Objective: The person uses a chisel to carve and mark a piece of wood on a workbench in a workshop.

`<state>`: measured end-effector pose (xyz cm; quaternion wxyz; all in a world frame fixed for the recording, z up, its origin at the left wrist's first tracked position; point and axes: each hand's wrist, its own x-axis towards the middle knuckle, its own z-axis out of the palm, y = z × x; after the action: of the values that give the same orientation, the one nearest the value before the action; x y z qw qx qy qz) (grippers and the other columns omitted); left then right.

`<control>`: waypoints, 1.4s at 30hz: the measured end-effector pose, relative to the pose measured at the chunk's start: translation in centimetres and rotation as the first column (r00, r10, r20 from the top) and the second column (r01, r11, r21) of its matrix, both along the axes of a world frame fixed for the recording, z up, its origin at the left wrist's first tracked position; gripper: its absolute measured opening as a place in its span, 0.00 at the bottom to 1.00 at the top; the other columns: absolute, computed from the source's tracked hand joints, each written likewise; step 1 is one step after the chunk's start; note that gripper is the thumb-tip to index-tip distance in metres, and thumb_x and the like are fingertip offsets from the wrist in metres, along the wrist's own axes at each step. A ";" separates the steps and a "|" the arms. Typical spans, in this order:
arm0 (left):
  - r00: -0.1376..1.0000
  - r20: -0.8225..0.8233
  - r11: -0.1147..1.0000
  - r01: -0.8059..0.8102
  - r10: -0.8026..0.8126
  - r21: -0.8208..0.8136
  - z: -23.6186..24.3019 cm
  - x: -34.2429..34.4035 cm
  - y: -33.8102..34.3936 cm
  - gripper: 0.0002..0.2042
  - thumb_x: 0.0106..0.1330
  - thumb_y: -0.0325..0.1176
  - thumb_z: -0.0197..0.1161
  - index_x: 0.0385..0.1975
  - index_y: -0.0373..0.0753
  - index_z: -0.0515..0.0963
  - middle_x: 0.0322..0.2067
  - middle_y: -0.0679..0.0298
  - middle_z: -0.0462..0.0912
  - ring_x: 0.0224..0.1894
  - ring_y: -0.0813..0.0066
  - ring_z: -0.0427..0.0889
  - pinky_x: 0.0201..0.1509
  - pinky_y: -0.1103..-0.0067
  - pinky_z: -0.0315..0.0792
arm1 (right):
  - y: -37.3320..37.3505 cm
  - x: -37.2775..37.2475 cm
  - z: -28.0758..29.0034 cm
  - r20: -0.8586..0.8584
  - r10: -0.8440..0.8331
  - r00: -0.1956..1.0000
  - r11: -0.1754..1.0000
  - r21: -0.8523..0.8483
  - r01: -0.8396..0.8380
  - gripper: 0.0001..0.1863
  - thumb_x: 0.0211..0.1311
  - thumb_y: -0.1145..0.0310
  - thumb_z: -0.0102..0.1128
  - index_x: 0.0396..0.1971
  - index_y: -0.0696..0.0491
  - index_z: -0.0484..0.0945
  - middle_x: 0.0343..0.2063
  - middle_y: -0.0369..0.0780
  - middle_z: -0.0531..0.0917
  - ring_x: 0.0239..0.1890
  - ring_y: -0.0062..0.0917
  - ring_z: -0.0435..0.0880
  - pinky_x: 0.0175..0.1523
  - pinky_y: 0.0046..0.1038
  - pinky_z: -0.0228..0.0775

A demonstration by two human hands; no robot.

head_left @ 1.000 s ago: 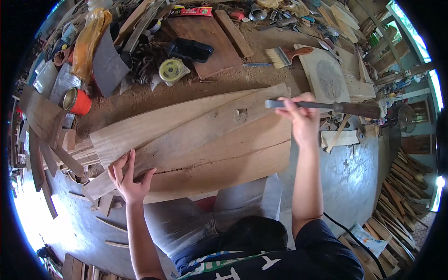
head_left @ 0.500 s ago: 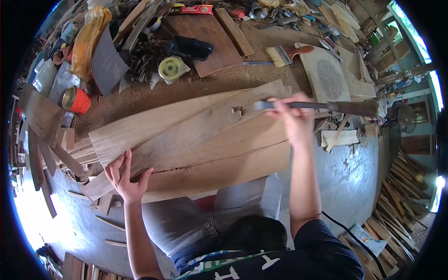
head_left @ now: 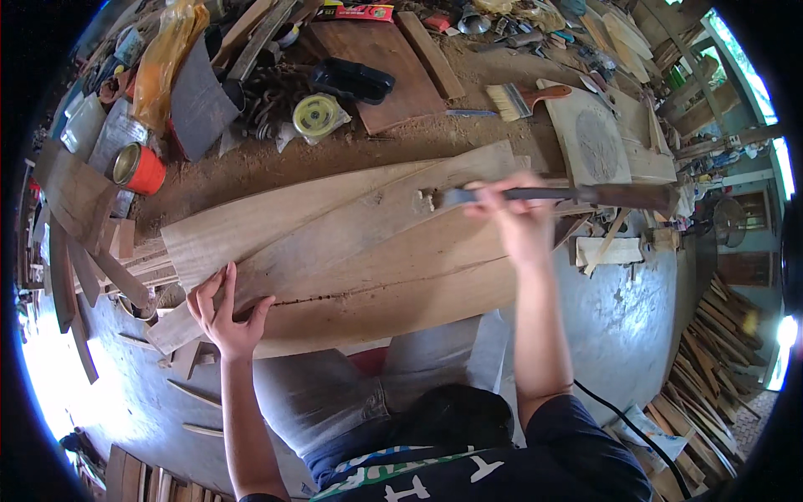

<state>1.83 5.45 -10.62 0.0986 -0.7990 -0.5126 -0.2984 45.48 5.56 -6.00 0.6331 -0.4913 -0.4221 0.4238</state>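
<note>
My right hand (head_left: 513, 219) is closed around the metal shank of a long chisel (head_left: 629, 197), slightly blurred by motion. The chisel lies nearly level, its dark wooden handle to the right and its flat tip to the left. That tip is close to a small pale patch of loose material (head_left: 424, 202) on a narrow plank (head_left: 335, 219); whether they touch I cannot tell. This plank lies diagonally over a wide curved wooden board (head_left: 435, 272) with a dark crack. My left hand (head_left: 230, 316) rests at the plank's left end, fingers spread.
Behind the boards are a yellow tape roll (head_left: 316, 116), a black tray (head_left: 353, 79) and a wide paintbrush (head_left: 519, 101). A red can (head_left: 140, 169) stands at left. More boards (head_left: 592, 134) lie at the back right. A black cable (head_left: 631, 427) runs past my right arm.
My right hand has moved the chisel slightly left and down, bringing its tip nearer the pale patch. My left hand stays in place. The view has shifted a little.
</note>
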 end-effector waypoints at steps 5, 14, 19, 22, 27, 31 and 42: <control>1.000 0.016 1.000 -0.021 0.021 -0.001 -0.3 -0.5 -0.4 0.38 0.52 0.60 0.72 0.56 0.37 0.81 0.48 0.65 0.78 0.50 0.65 0.75 0.61 0.64 0.63 | 0.2 -7.4 -0.9 -0.062 0.226 0.972 0.972 -0.050 -0.229 0.08 0.61 0.79 0.68 0.34 0.59 0.76 0.17 0.30 0.70 0.37 0.34 0.89 0.39 0.34 0.90; 1.000 -0.004 0.999 -0.028 0.028 -0.026 0.1 -0.3 -0.3 0.38 0.51 0.60 0.73 0.57 0.39 0.81 0.51 0.66 0.78 0.53 0.66 0.75 0.62 0.64 0.63 | -0.6 2.2 1.0 0.103 -0.112 0.988 0.994 0.001 0.113 0.07 0.63 0.78 0.67 0.34 0.59 0.75 0.27 0.41 0.84 0.39 0.32 0.89 0.41 0.32 0.89; 1.000 0.010 1.000 -0.024 0.024 -0.015 -0.2 -0.6 -0.5 0.38 0.51 0.60 0.73 0.57 0.39 0.81 0.51 0.65 0.78 0.53 0.65 0.75 0.61 0.64 0.64 | -0.1 -4.3 0.1 -0.022 0.028 0.999 0.999 -0.022 -0.029 0.07 0.63 0.78 0.67 0.34 0.59 0.75 0.27 0.41 0.84 0.35 0.28 0.89 0.40 0.31 0.88; 0.999 -0.001 0.999 -0.043 0.043 -0.012 -0.3 -0.8 -0.6 0.38 0.50 0.60 0.73 0.57 0.39 0.81 0.50 0.65 0.78 0.52 0.64 0.75 0.60 0.65 0.64 | 0.0 -4.2 0.2 0.024 0.049 0.999 0.998 0.048 -0.050 0.07 0.63 0.78 0.67 0.34 0.59 0.76 0.25 0.39 0.83 0.32 0.26 0.88 0.40 0.31 0.88; 1.000 0.010 1.000 -0.018 0.018 -0.005 0.2 -0.1 -0.2 0.38 0.51 0.60 0.73 0.57 0.38 0.81 0.49 0.66 0.77 0.51 0.64 0.75 0.60 0.65 0.64 | 0.1 1.6 1.3 0.045 -0.156 0.987 0.988 0.013 0.155 0.07 0.62 0.79 0.68 0.33 0.59 0.76 0.24 0.37 0.82 0.33 0.28 0.89 0.40 0.32 0.88; 1.000 0.006 1.000 -0.012 0.012 -0.005 0.3 -0.4 -0.4 0.38 0.51 0.60 0.73 0.57 0.39 0.80 0.49 0.65 0.77 0.51 0.64 0.75 0.60 0.65 0.64 | 0.8 -3.9 0.4 -0.079 0.019 0.997 1.000 0.024 -0.018 0.08 0.62 0.79 0.68 0.34 0.60 0.76 0.31 0.45 0.86 0.34 0.28 0.89 0.40 0.32 0.88; 0.999 0.004 0.999 -0.033 0.033 -0.017 0.3 -0.2 -0.3 0.37 0.49 0.59 0.74 0.56 0.40 0.81 0.49 0.66 0.77 0.50 0.65 0.76 0.60 0.64 0.64 | 1.0 1.8 1.8 0.141 -0.106 0.984 0.994 0.029 0.103 0.06 0.63 0.81 0.65 0.35 0.57 0.75 0.36 0.50 0.86 0.35 0.30 0.89 0.39 0.30 0.87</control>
<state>1.62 5.11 -10.33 0.0957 -0.7908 -0.5283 -0.2940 47.31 6.51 -4.23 0.6281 -0.5349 -0.4443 0.3492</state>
